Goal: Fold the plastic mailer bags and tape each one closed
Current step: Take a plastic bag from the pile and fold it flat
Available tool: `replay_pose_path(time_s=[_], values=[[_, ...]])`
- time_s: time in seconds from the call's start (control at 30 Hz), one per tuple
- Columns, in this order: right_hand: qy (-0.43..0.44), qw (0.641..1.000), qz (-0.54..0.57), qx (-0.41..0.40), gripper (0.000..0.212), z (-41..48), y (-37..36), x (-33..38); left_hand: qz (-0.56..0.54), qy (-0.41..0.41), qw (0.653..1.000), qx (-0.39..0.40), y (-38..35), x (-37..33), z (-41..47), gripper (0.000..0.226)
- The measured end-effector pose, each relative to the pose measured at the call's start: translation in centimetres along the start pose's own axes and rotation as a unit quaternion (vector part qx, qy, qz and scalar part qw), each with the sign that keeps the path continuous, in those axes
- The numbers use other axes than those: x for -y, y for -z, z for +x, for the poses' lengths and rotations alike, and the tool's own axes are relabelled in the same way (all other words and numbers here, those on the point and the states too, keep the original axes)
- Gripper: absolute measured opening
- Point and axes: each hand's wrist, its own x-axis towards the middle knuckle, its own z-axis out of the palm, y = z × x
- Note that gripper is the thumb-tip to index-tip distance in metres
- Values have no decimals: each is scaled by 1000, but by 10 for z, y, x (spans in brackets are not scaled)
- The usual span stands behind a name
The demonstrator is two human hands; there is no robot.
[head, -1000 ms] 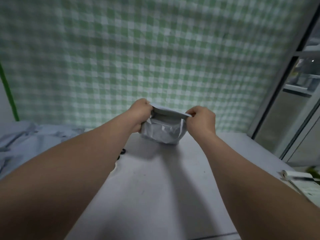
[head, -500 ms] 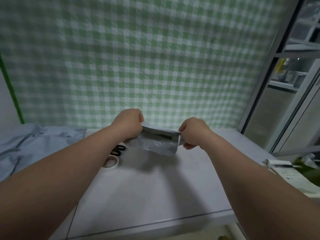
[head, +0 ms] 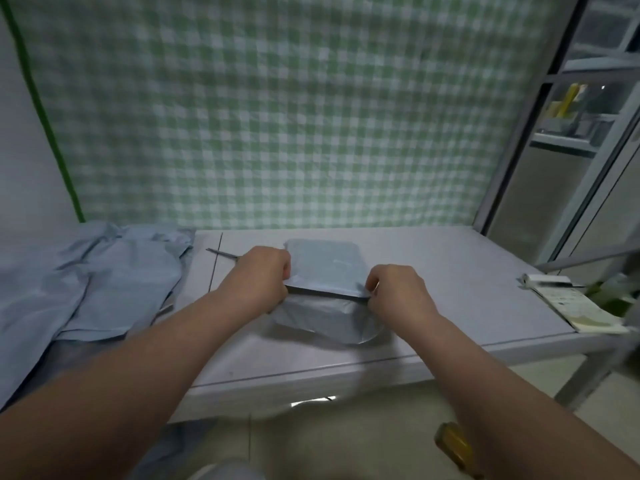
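Note:
A grey plastic mailer bag [head: 325, 268] lies on the white table [head: 467, 271], its filled part bulging toward me and its flap lying away from me. A dark fold edge runs across it between my hands. My left hand [head: 259, 278] pinches the left end of that fold with curled fingers. My right hand [head: 398, 292] pinches the right end in the same way. Scissors and tape roll are hidden behind my left arm.
A heap of pale blue mailer bags [head: 86, 282] covers the table's left part. A thin dark rod [head: 221, 253] lies behind my left hand. A notepad [head: 571, 306] sits at the right edge. A green checked curtain [head: 277, 116] hangs behind; a metal frame [head: 519, 133] stands on the right.
Both hands came down from holding the mailer in the air; the bag now lies on the table with its flap stretched away from me. My view tilted downward.

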Motion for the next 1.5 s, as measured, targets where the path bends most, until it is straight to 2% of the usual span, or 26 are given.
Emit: replay_pose_path(time_s=[0.2, 0.33, 0.43, 0.53, 0.77, 0.87, 0.97, 1.07, 1.1, 1.17, 1.23, 1.27, 1.37, 1.5], values=[[-17, 999, 21, -41, 26, -22, -10, -2, -113, 23, 992, -55, -17, 6, -25, 16], [-1, 998, -36, -59, 27, -30, -14, 9, -169, 49, 980, -94, -25, 2, -32, 17], [9, 994, -77, -80, 26, -33, -16, 12, -168, 51, 979, -104, -27, 1, -34, 18], [19, 994, -61, -94, 27, -34, -17, 6, -146, 38, 985, -87, -26, 3, -36, 19], [54, 996, -53, -42, 33, -44, -24, -8, -101, -30, 994, 10, -20, 9, -40, 18], [63, 997, -49, 22, 34, -47, -26, -14, -68, -36, 991, 111, -14, 7, -42, 19], [67, 992, -51, 98, 25, -42, -16, -13, -13, -43, 973, 224, -4, 3, -41, 22], [67, 977, -62, 194, 9, -33, 4, -6, -24, -28, 944, 327, 12, 1, -29, 21], [73, 975, -66, 199, 12, -28, 8, -2, -35, -28, 942, 332, 15, 0, -23, 19], [91, 985, -59, 135, 22, -11, 7, 4, -24, -47, 967, 248, 10, -4, -3, 20], [94, 995, -23, 34, 26, 9, -3, 11, -1, -68, 990, 124, -5, -10, 18, 32], [90, 996, -6, 6, 29, 18, -10, 14, -12, -75, 993, 90, -14, -13, 26, 40], [97, 995, -24, 26, 43, 41, -34, 19, -17, -102, 990, 97, -43, -16, 43, 56], [128, 987, -60, 72, 51, 48, -69, 15, 24, -142, 979, 147, -72, -9, 43, 55]])
